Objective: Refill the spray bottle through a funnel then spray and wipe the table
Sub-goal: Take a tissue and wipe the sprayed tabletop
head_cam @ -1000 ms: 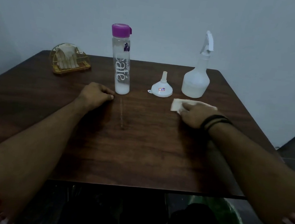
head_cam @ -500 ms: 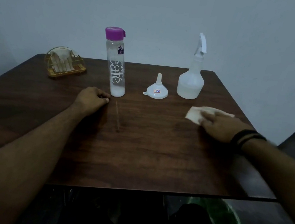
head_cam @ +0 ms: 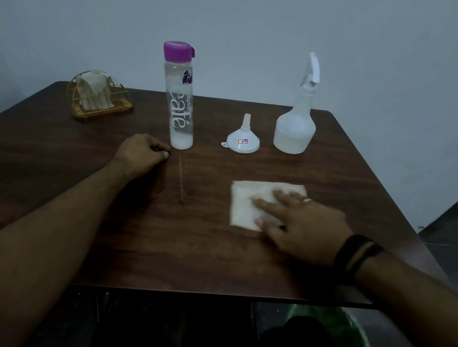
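Observation:
A white tissue lies flat on the dark wooden table. My right hand presses on its right part with fingers spread; a black band circles the wrist. My left hand rests on the table as a loose fist, just left of a tall clear bottle with a purple cap. The translucent spray bottle stands at the back right, holding some liquid. A small white funnel sits upside down between the two bottles.
A gold wire holder with folded tissues stands at the back left corner. A green-lined bin sits on the floor below the table's near edge. A pale wall rises right behind the table.
My right hand has slid the tissue from near the funnel out to the right and then back toward the middle, closer to me; the tissue now lies spread flat. My left hand stayed put.

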`<act>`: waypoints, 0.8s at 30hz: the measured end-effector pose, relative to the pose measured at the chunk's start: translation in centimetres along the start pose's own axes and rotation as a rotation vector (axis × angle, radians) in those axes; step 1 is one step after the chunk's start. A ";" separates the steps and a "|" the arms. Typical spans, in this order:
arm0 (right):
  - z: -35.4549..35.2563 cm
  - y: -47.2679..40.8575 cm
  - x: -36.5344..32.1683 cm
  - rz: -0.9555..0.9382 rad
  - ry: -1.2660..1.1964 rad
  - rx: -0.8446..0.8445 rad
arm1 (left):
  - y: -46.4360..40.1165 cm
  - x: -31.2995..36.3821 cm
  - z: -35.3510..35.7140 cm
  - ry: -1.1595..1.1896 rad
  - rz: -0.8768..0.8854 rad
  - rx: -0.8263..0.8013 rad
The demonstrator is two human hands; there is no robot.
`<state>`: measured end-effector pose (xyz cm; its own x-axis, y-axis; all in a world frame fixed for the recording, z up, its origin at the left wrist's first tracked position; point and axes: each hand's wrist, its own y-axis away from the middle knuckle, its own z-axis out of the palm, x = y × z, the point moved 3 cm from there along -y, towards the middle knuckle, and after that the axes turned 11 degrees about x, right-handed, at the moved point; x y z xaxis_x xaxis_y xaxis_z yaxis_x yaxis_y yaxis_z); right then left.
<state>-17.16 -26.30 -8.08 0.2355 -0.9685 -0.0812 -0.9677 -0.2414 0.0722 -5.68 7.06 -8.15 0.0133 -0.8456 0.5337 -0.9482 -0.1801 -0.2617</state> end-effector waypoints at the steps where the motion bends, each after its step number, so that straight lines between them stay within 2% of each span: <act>1: -0.5 -0.5 2.4 0.103 -0.005 -0.010 | 0.0 0.0 0.1 0.004 0.000 0.000; 3: -1.6 -2.5 6.4 0.270 -0.005 -0.027 | -0.1 -0.1 0.1 0.007 0.003 0.004; 6: -1.8 -7.0 7.5 0.264 0.016 0.044 | -0.3 -0.2 0.2 0.015 0.008 0.009; 8: -1.2 -9.2 4.7 0.221 0.015 0.071 | -0.5 -0.3 0.3 0.012 0.010 0.006; 11: 0.3 -9.8 -3.4 0.083 0.006 0.013 | -0.4 -0.4 0.3 -0.001 0.016 0.009; 13: 0.8 -7.3 -8.8 -0.079 0.064 -0.032 | -0.3 -0.3 0.3 -0.003 0.029 0.033; 15: 1.3 -3.6 -11.2 -0.171 0.094 0.001 | -0.3 -0.4 0.4 -0.002 0.036 0.041; 18: 0.8 -0.1 -8.7 -0.125 0.052 0.074 | -0.4 -0.6 0.5 -0.020 0.044 0.037; 22: -0.7 -3.6 0.5 0.185 0.066 -0.011 | -0.3 -0.4 0.4 -0.032 0.053 0.041; 24: -1.5 -6.1 2.2 0.202 0.053 0.031 | -0.3 -0.3 0.5 -0.038 0.057 0.045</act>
<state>-10.62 -27.02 -7.16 0.0397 -0.9991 -0.0156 -0.9979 -0.0404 0.0512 -5.22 7.16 -8.65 -0.0273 -0.8731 0.4867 -0.9327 -0.1529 -0.3266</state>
